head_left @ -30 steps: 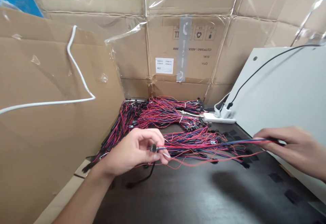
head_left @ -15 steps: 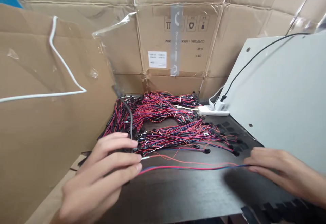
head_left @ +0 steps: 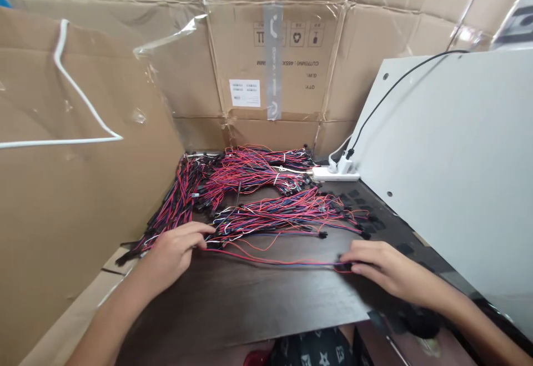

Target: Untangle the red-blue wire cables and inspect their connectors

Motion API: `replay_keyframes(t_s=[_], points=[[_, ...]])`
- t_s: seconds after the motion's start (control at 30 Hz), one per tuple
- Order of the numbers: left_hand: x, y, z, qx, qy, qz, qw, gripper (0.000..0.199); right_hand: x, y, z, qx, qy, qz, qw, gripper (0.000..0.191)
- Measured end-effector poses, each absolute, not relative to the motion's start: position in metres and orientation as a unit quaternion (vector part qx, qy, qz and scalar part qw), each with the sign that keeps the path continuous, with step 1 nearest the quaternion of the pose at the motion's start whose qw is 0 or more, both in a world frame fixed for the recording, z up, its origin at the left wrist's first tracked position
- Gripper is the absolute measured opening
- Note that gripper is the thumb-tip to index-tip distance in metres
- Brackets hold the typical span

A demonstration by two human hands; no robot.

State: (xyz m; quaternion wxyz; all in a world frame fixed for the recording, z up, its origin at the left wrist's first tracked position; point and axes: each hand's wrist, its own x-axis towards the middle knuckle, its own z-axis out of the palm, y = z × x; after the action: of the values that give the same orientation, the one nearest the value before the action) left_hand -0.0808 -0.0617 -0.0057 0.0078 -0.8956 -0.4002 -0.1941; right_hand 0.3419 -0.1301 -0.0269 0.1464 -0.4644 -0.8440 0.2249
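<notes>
A thin wire harness (head_left: 270, 262) with red and blue strands stretches across the dark table between my hands. My left hand (head_left: 183, 244) pinches its left end, close against the left tips of the front bundle. My right hand (head_left: 370, 260) grips the other end, where a black connector (head_left: 342, 261) shows at the fingertips. Just behind the harness lies the front bundle of similar wires (head_left: 275, 216), with white and black ends. A loose orange strand bows up between the harness and that bundle.
More wire bundles (head_left: 250, 174) lie farther back, and another pile (head_left: 175, 194) runs along the left cardboard panel (head_left: 83, 199). A white power strip (head_left: 335, 174) with plugs sits at the back right beside a white board (head_left: 449, 160). Cardboard (head_left: 283, 88) walls the back.
Both hands have moved away from me with the harness, which now lies lower beside the front bundle. The dark strand that stood up near my left hand now slants over the bundle.
</notes>
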Motion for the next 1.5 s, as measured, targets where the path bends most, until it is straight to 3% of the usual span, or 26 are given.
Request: replay_keyframes(t_s=[0.13, 0.2, 0.27, 0.4, 0.53, 0.8, 1.2, 1.5], points=[[-0.058, -0.064, 0.003, -0.877, -0.428, -0.198, 0.098, 0.028, 0.342, -0.134, -0.03, -0.498, -0.817, 0.229, 0.178, 0.022], [-0.027, -0.069, 0.008, -0.881, -0.42, -0.196, 0.092, 0.028, 0.339, -0.137, -0.032, -0.512, -0.806, 0.224, 0.197, 0.021], [0.012, -0.077, 0.011, -0.901, -0.386, -0.197, 0.022, 0.028, 0.335, -0.14, -0.032, -0.52, -0.797, 0.218, 0.215, 0.023], [0.09, -0.092, 0.002, -0.899, -0.302, -0.192, -0.253, 0.019, 0.323, -0.146, -0.026, -0.516, -0.783, 0.229, 0.26, 0.02], [0.13, -0.098, -0.016, -0.859, -0.3, -0.193, -0.367, 0.02, 0.313, -0.152, -0.026, -0.504, -0.777, 0.22, 0.306, 0.014], [0.127, -0.095, -0.021, -0.818, -0.316, -0.179, -0.447, 0.023, 0.308, -0.153, -0.029, -0.489, -0.774, 0.222, 0.335, 0.012], [0.118, -0.083, -0.022, -0.62, -0.324, -0.124, -0.703, 0.019, 0.297, -0.147, -0.033, -0.547, -0.556, 0.49, 0.39, 0.04], [0.119, -0.083, -0.02, -0.56, -0.339, -0.117, -0.747, 0.025, 0.289, -0.148, -0.046, -0.552, -0.545, 0.476, 0.414, 0.042]])
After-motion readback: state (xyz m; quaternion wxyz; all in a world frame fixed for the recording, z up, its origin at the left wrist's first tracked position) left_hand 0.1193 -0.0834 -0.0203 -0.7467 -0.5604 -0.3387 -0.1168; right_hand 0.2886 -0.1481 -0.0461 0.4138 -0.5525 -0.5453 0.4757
